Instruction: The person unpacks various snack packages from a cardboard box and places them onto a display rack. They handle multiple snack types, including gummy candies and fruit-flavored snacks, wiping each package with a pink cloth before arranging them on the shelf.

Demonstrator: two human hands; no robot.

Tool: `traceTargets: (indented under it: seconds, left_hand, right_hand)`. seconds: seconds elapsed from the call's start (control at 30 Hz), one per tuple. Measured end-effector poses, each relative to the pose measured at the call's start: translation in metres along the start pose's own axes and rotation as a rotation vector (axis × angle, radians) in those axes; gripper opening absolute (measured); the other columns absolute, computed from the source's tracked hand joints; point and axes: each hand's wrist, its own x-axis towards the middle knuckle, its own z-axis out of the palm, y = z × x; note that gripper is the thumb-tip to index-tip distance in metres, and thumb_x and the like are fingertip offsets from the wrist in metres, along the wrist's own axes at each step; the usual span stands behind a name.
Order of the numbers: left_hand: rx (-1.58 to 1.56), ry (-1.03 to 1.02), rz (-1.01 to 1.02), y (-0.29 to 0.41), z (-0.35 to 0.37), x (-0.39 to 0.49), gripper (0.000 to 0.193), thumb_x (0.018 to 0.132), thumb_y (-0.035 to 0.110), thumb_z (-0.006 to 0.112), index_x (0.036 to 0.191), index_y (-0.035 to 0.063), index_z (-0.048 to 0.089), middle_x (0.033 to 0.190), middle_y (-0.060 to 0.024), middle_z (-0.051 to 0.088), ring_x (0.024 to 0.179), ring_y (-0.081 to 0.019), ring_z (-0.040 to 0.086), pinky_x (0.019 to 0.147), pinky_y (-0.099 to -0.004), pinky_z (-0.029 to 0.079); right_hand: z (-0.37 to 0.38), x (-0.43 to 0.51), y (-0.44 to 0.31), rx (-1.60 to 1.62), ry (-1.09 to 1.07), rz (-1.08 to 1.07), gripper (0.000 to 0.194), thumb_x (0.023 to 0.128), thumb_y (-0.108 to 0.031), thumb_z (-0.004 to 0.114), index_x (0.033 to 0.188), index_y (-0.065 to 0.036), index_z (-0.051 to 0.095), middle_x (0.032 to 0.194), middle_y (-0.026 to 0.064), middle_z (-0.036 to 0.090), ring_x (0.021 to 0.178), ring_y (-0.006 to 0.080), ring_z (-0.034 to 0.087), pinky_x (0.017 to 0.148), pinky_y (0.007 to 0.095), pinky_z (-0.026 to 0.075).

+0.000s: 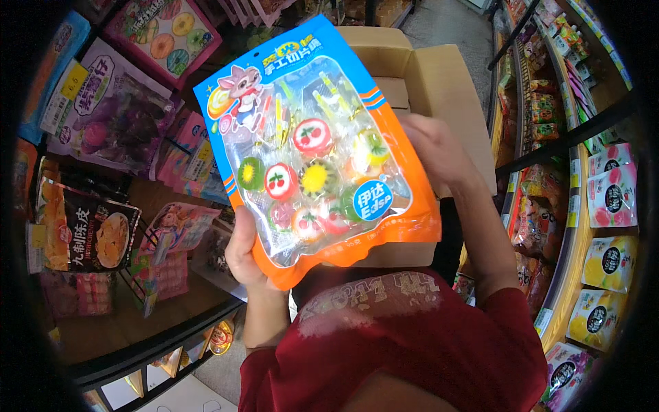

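A blue and orange bag of lollipops (314, 170) with a clear window fills the middle of the view, its front turned up. Round fruit-slice candies and sticks show through the window. My left hand (248, 252) grips the bag's lower left edge, thumb along the side and fingers hidden behind it. At the bag's right edge is my right hand (430, 144), slightly blurred, its fingers partly hidden behind the bag; whether they grip it cannot be told. Behind the bag stands an open cardboard box (448, 77) with its flaps spread.
On the left, candy bags, among them a purple bag (108, 110) and a black and orange bag (87, 229), hang from hooks over a shelf (170, 335) with a dark edge. Along the right run curved shelves of packaged snacks (612, 195). Grey floor (443, 31) shows beyond the box.
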Motion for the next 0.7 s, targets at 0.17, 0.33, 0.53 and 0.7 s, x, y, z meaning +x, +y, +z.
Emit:
traceTargets:
  seconds: [0.17, 0.33, 0.53, 0.7]
  left_hand:
    - [0.051, -0.025, 0.017, 0.012, 0.022, 0.005, 0.052, 0.096, 0.031, 0.035, 0.137, -0.0014, 0.029, 0.136, -0.0189, 0.040, 0.121, -0.0350, 0.045, 0.101, -0.0495, 0.035]
    - [0.035, -0.055, 0.096, 0.017, 0.041, 0.012, 0.059, 0.096, 0.040, 0.033, 0.136, -0.0035, 0.029, 0.136, -0.0228, 0.038, 0.121, -0.0392, 0.043, 0.101, -0.0539, 0.033]
    - [-0.052, -0.230, 0.120, 0.008, 0.051, 0.020, 0.060, 0.095, 0.040, 0.033, 0.136, -0.0038, 0.028, 0.136, -0.0229, 0.038, 0.121, -0.0389, 0.043, 0.101, -0.0534, 0.034]
    - [0.150, -0.211, 0.141, 0.009, 0.022, 0.021, 0.060, 0.094, 0.036, 0.039, 0.137, -0.0041, 0.026, 0.136, -0.0226, 0.038, 0.121, -0.0381, 0.044, 0.099, -0.0528, 0.036]
  right_hand:
    - [-0.010, 0.024, 0.035, -0.778, -0.147, 0.228, 0.033, 0.087, -0.021, 0.052, 0.109, 0.003, 0.058, 0.087, 0.0064, 0.064, 0.080, 0.0147, 0.061, 0.070, 0.0273, 0.049]
    - [-0.007, -0.030, 0.018, -0.856, -0.165, 0.123, 0.032, 0.086, -0.018, 0.052, 0.110, 0.002, 0.057, 0.089, 0.0063, 0.064, 0.081, 0.0149, 0.061, 0.072, 0.0276, 0.049]
    - [0.005, -0.051, 0.018, -0.880, -0.220, 0.045, 0.032, 0.084, -0.014, 0.053, 0.112, 0.002, 0.057, 0.092, 0.0061, 0.063, 0.084, 0.0152, 0.060, 0.074, 0.0280, 0.049]
    - [0.016, -0.029, 0.045, -0.953, -0.231, 0.022, 0.032, 0.083, -0.011, 0.054, 0.113, 0.002, 0.056, 0.094, 0.0059, 0.063, 0.085, 0.0154, 0.060, 0.076, 0.0283, 0.049]
